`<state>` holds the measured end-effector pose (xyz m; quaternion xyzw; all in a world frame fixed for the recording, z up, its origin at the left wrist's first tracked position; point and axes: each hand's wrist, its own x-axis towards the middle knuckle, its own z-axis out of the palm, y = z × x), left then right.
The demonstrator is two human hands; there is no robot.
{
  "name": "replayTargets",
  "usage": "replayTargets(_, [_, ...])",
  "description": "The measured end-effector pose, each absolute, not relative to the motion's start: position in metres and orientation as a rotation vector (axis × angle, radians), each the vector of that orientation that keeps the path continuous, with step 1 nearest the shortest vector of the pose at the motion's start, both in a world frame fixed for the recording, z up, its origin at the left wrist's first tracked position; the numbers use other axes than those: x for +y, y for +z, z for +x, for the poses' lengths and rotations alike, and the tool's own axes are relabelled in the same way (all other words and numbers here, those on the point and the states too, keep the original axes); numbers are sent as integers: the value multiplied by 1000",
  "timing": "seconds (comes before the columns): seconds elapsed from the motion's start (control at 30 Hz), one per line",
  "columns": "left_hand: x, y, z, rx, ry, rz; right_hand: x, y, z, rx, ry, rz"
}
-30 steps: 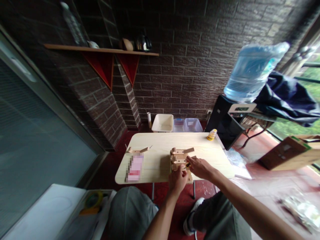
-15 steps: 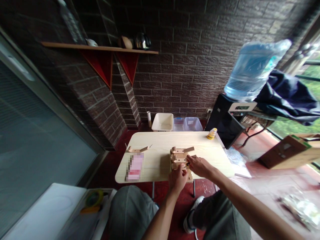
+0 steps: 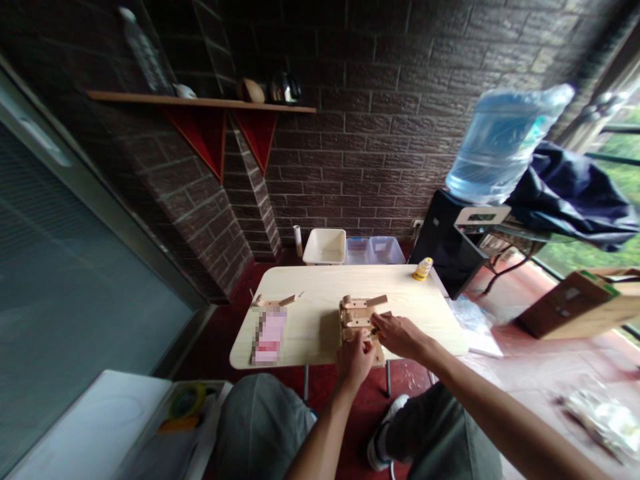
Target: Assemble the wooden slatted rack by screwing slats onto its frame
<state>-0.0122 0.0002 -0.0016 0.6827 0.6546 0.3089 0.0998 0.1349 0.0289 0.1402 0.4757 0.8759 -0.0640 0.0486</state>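
A light wooden assembly with several shaped wooden pieces on top lies near the front edge of the table, right of its middle. Over its front part, my left hand is closed, its fingertips pinched on something too small to make out. My right hand comes in from the right, closed around a small dark and yellow object whose shape is mostly hidden. The fingertips of both hands are close together above the wood. Another wooden piece lies at the table's left end.
On the pale table, a pink pixelated item lies left and a yellow-capped bottle stands at the back right. Bins sit behind it. A water dispenser stands right; an open white case is at lower left.
The camera view has shifted slightly. Both hands stay at the wooden assembly, with the right hand's fingers a touch further left.
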Motion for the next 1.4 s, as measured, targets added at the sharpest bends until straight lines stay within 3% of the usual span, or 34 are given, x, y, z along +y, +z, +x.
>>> replayTargets(1.4, [1, 0, -11, 1954, 891, 2032, 32, 141, 137, 2695, -193, 1367])
